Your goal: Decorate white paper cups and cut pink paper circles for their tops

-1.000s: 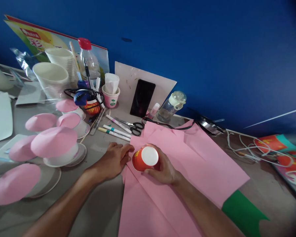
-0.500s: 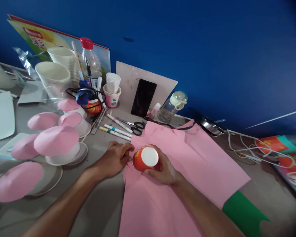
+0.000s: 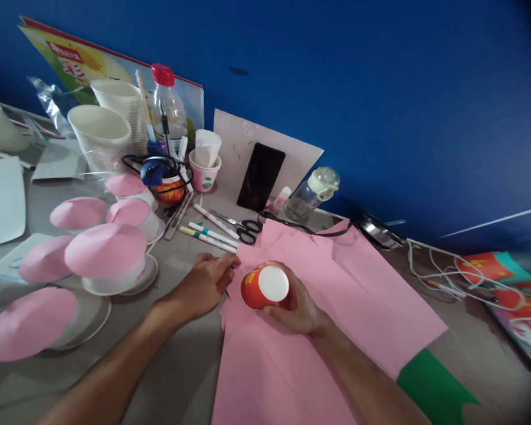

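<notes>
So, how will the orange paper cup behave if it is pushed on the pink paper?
The orange paper cup looks thin and empty, so probably light and crushable. Upside down on its wide rim on the pink paper, it would likely slide, not roll.

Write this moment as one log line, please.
right hand: holds orange cup upside down | left hand: on pink paper edge

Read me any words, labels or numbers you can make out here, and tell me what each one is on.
Poster leaning on the wall: a red brand patch and one large character, both too blurred to read.
Orange cup in the right hand: yellow marks, unreadable.
Red packaging at far right: yellow marks, unreadable.
</notes>
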`<state>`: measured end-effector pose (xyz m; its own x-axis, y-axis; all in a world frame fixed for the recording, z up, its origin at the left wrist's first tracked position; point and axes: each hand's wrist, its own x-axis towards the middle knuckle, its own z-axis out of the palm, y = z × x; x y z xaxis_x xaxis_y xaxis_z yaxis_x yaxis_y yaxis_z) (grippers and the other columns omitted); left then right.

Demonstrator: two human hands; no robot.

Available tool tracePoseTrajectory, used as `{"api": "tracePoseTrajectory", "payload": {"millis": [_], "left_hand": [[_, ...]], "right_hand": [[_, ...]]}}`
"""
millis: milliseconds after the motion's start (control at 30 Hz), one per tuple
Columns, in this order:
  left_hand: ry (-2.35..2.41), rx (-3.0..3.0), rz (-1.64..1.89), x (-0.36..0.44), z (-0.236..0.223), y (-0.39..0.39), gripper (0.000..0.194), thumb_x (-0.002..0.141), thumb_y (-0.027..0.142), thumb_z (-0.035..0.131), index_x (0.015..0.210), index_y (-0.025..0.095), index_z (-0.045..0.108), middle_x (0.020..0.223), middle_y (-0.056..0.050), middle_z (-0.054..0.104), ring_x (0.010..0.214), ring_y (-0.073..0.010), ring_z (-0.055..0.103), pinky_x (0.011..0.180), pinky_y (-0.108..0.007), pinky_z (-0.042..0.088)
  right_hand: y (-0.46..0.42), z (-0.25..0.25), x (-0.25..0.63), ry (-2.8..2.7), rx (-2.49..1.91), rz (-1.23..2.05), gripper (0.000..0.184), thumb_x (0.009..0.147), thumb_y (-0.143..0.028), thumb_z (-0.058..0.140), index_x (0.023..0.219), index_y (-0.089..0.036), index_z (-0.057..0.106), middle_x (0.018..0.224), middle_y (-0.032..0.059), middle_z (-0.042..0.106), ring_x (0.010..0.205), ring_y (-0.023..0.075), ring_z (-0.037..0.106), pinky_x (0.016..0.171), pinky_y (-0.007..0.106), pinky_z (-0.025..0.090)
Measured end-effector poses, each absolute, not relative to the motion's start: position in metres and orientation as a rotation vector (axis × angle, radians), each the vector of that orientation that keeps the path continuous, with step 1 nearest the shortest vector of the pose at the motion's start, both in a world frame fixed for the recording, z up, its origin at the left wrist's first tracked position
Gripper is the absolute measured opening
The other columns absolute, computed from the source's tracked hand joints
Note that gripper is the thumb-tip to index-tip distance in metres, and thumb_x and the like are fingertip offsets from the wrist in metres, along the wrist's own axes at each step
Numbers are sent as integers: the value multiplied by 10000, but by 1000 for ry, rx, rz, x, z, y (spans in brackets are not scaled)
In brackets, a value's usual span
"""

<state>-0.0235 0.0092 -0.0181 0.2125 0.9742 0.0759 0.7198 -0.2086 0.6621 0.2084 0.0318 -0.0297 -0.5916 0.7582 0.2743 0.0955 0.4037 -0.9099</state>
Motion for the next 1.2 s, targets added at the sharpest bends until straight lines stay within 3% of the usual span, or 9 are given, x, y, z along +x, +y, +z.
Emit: {"api": "tracePoseTrajectory", "payload": {"millis": [100, 700, 967, 1200], "left_hand": [[1616, 1978, 758, -22, -20, 10, 303, 906, 218, 359, 1096, 172, 589, 634, -12, 627, 717, -217, 562, 781, -356, 429], [1713, 1823, 912, -22, -25, 11, 337, 931, 276, 344, 1167, 156, 552, 616, -20, 624, 762, -239, 583, 754, -351, 448], [1710, 1850, 921, -22, -22, 12, 310, 932, 259, 341, 1140, 179, 556, 595, 4, 607, 697, -204, 576, 764, -337, 441], [1687, 1842, 916, -21, -25, 11, 337, 939, 263, 331, 1163, 145, 555, 636, -21, 615, 717, -222, 560, 782, -360, 430]], "right_hand": [[32, -29, 208, -1944, -739, 1256, 688, 733, -345, 720, 1330, -219, 401, 1278, 154, 519, 1192, 319, 510, 980, 510, 432], [28, -23, 206, -1920, -768, 1365, 662, 748, -259, 701, 1338, -257, 399, 1282, 133, 504, 1180, 310, 519, 973, 481, 440], [28, -23, 204, -1915, -793, 1387, 638, 782, -319, 683, 1348, -268, 395, 1292, 136, 497, 1200, 321, 504, 984, 494, 435], [28, -23, 204, -1919, -808, 1398, 629, 785, -351, 685, 1339, -263, 400, 1293, 134, 494, 1204, 316, 502, 986, 486, 437]]}}
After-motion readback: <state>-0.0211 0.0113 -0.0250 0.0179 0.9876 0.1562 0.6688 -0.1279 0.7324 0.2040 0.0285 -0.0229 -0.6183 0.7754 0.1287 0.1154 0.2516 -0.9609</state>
